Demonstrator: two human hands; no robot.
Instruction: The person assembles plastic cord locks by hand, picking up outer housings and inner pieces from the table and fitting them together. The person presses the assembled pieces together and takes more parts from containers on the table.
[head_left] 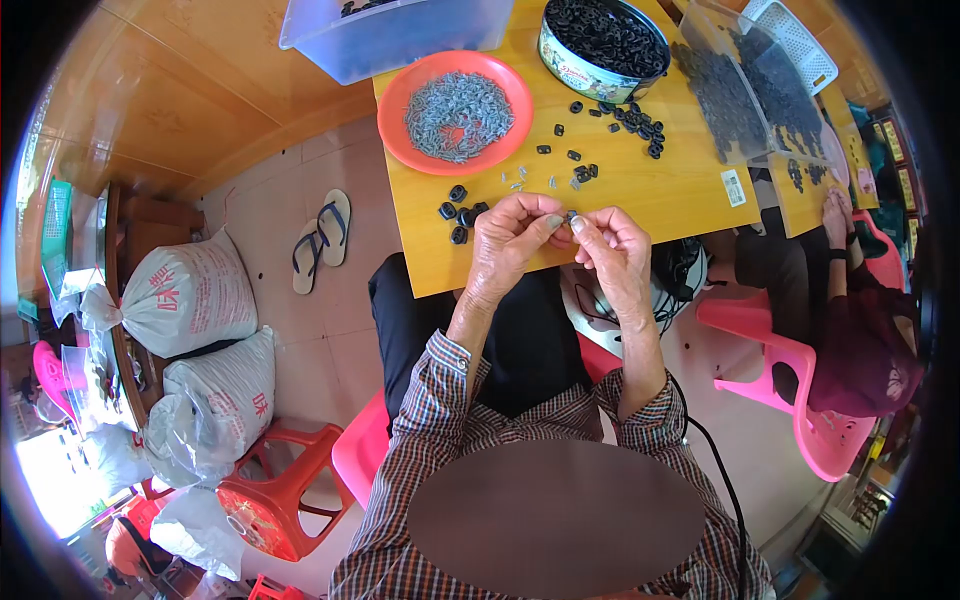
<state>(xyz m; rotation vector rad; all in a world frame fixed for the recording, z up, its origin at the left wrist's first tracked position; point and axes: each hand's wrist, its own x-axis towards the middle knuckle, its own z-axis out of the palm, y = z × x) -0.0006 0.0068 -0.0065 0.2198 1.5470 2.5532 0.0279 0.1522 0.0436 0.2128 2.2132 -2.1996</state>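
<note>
Over the near edge of the yellow table (470, 262), my left hand (508, 243) and my right hand (618, 258) meet with fingertips almost touching. A small black plastic piece (571, 215) shows at the tips of my right thumb and index finger. My left thumb and index finger are pinched beside it; whatever they hold is too small to make out. Left of my left hand lie several black pieces (447, 211). Loose grey screw-like pieces (520, 180) are scattered just beyond my hands, with more black pieces (587, 171) close by.
Farther back stand a red plate (393, 140) of grey screw-like pieces, a round tin (570, 73) of black pieces and a translucent tub (400, 45). Clear bins (735, 150) hold black parts at right. Another person (860, 340) sits beyond. White sacks (190, 300) and slippers (333, 230) are left.
</note>
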